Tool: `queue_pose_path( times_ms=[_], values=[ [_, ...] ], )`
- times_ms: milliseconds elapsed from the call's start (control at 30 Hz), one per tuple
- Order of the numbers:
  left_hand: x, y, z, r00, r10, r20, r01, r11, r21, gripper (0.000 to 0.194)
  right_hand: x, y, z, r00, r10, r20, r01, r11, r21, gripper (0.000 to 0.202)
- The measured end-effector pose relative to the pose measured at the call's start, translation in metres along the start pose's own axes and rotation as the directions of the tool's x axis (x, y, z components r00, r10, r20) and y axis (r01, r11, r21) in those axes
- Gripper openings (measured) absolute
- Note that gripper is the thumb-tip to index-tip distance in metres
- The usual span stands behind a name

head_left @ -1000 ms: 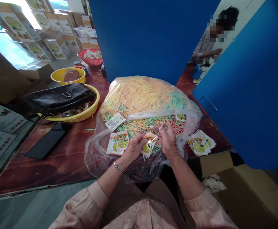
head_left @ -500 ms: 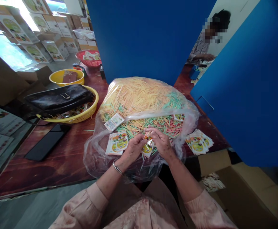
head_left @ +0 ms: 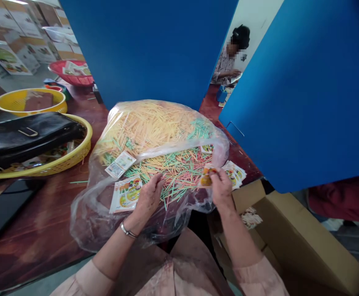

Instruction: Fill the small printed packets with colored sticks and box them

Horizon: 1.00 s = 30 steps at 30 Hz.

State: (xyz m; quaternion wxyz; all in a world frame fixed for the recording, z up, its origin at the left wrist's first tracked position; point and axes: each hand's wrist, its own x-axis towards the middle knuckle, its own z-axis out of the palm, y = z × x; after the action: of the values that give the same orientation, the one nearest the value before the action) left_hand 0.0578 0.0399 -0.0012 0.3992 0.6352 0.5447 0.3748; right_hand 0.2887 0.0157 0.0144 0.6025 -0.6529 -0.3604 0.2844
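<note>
My right hand point(head_left: 223, 190) grips a small printed packet point(head_left: 207, 176) at the right side of an open clear plastic bag point(head_left: 83, 220). Over the bag's front, my left hand point(head_left: 150, 195) has its fingers curled together; anything inside them is hidden. Thin yellow, green and red sticks point(head_left: 176, 168) fill the bag. Left of my left hand lies a stack of flat printed packets point(head_left: 125, 193), with another small printed packet point(head_left: 120, 164) behind it. More printed packets point(head_left: 236, 174) are spread just beyond my right hand.
Blue partitions point(head_left: 155, 53) rise behind the bag and at right. At left are a yellow basket point(head_left: 85, 142) with a black handbag point(head_left: 34, 133), a phone point(head_left: 10, 209) and a red basket point(head_left: 74, 78). A cardboard box point(head_left: 299, 234) stands below right. Another person point(head_left: 225, 68) sits beyond.
My hands have parted. The packet that was between both is now in my right hand, moved right towards the spread packets. The view has turned right.
</note>
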Motion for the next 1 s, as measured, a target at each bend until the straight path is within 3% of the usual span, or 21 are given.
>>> queue_pose_path(
  times_ms=[67,100,200,300,400,500,567,600,667,700,767,833,900,933,1000],
  values=[
    [-0.001,0.003,-0.001,0.997,0.076,-0.023,-0.073,0.993,0.095,0.035,0.022,0.003,-0.035,0.998,-0.053,-0.037,0.041,0.963,-0.265,0.025],
    [-0.001,0.005,-0.001,0.994,0.105,-0.033,-0.100,0.987,0.125,0.036,0.031,0.008,-0.050,0.993,-0.114,-0.023,0.093,0.896,-0.435,0.025],
    [-0.004,0.011,-0.007,0.991,0.120,-0.062,-0.110,0.982,0.154,0.035,0.046,0.032,-0.079,0.938,-0.289,0.193,0.325,0.537,-0.778,0.029],
    [-0.010,0.011,-0.023,0.989,0.093,-0.117,-0.073,0.984,0.165,0.030,0.051,0.058,-0.092,0.848,-0.342,0.404,0.481,0.179,-0.858,0.032],
    [-0.019,0.004,-0.048,0.975,0.134,-0.179,-0.082,0.959,0.272,0.023,0.057,0.066,-0.099,0.820,-0.377,0.430,0.475,0.030,-0.879,0.034],
    [-0.027,-0.006,-0.075,0.960,0.176,-0.215,-0.068,0.900,0.431,0.017,0.059,0.051,-0.089,0.789,-0.479,0.386,0.464,0.051,-0.885,0.036],
    [-0.029,-0.012,-0.089,0.958,0.153,-0.241,0.000,0.844,0.536,0.016,0.049,0.033,-0.064,0.707,-0.524,0.475,0.613,0.118,-0.781,0.034],
    [-0.029,-0.014,-0.093,0.957,0.136,-0.256,0.041,0.811,0.583,0.016,0.039,0.023,-0.046,0.640,-0.518,0.568,0.723,0.156,-0.673,0.033],
    [-0.032,-0.015,-0.098,0.949,0.133,-0.285,0.087,0.760,0.644,0.014,0.015,0.006,-0.007,0.432,-0.453,0.779,0.902,0.202,-0.382,0.036],
    [-0.035,-0.013,-0.097,0.943,0.159,-0.292,0.076,0.751,0.655,0.014,0.003,0.000,0.012,0.336,-0.398,0.854,0.939,0.213,-0.270,0.041],
    [-0.045,-0.005,-0.089,0.940,0.249,-0.232,-0.039,0.756,0.653,0.014,-0.017,-0.007,0.044,0.198,-0.324,0.925,0.963,0.240,-0.122,0.045],
    [-0.060,0.007,-0.075,0.938,0.347,-0.019,-0.263,0.744,0.614,0.016,-0.025,-0.010,0.062,0.155,-0.287,0.945,0.962,0.263,-0.078,0.038],
    [-0.076,0.016,-0.056,0.864,0.381,0.330,-0.503,0.684,0.528,0.014,-0.023,-0.012,0.067,0.173,-0.284,0.943,0.948,0.309,-0.080,0.025],
    [-0.083,0.017,-0.047,0.836,0.361,0.412,-0.542,0.659,0.522,0.015,-0.021,-0.013,0.064,0.189,-0.286,0.939,0.933,0.350,-0.082,0.019],
    [-0.091,0.013,-0.032,0.829,0.321,0.458,-0.549,0.621,0.559,0.024,-0.016,-0.018,0.053,0.206,-0.271,0.940,0.890,0.450,-0.065,0.012]
  ],
)
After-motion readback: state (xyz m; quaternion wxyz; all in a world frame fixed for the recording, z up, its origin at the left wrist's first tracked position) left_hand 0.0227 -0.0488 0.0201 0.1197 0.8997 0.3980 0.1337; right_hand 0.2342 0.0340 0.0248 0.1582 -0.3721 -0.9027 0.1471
